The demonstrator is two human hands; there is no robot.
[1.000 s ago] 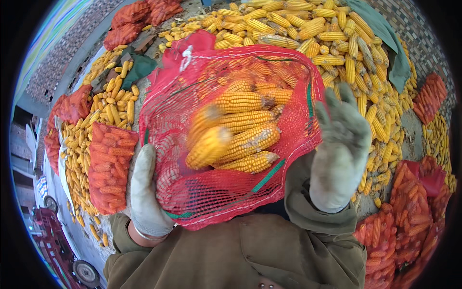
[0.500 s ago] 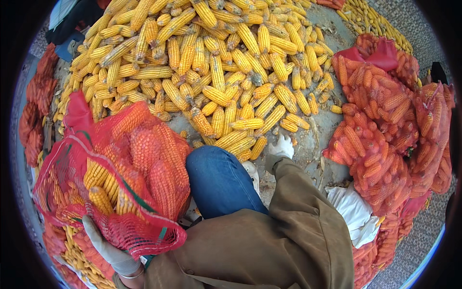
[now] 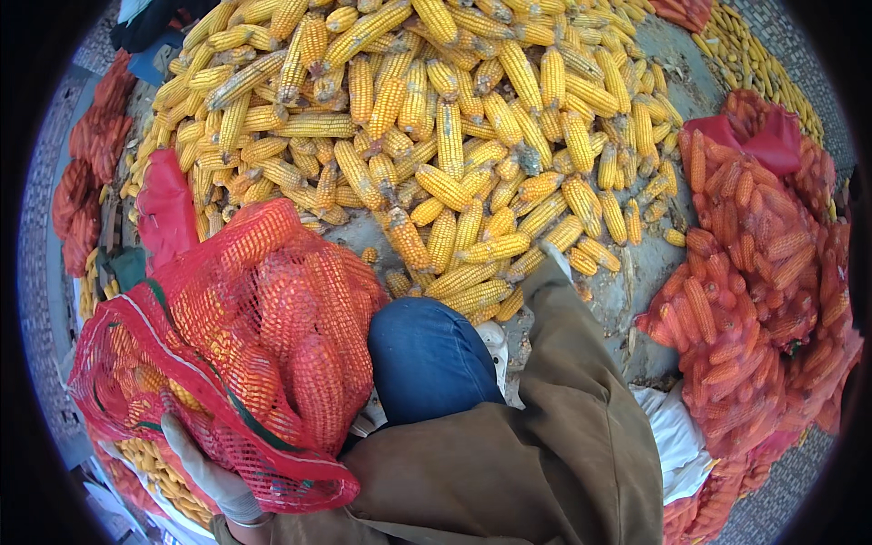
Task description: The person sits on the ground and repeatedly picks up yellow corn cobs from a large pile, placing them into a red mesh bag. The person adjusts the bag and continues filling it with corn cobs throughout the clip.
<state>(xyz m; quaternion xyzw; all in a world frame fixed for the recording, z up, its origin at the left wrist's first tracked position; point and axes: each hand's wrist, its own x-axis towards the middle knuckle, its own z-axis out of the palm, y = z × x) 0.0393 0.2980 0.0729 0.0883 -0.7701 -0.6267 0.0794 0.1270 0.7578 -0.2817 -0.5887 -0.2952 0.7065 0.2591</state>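
Swung over to the person's left since a sec ago: red mesh sack (image 3: 245, 363), then held up in front w/ both gloved hands, now sits low beside the blue-clad knee (image 3: 427, 359). Judging by that, sack is being set down or dragged aside, part-filled w/ cobs.

Left hand (image 3: 204, 468), light glove, closed on the sack's lower rim near the bottom-left edge of view, fingers curled into the mesh. Right hand (image 3: 552, 259) reaches fwd along the olive sleeve to the near edge of the loose corn pile (image 3: 436, 136); mostly hidden by the cuff, so can't tell if open or closed, or whether it has a cob.

Packages: no labels or signs visible. Filled red net bags of cobs (image 3: 754, 300) stacked at right edge, lumpy, one w/ a plain red cloth top. More red net bags (image 3: 86, 173) at far left. Limp empty red sack (image 3: 163, 209) lies at the pile's left edge. White bag (image 3: 677, 440) by the right hip, on bare concrete ground (image 3: 636, 300).
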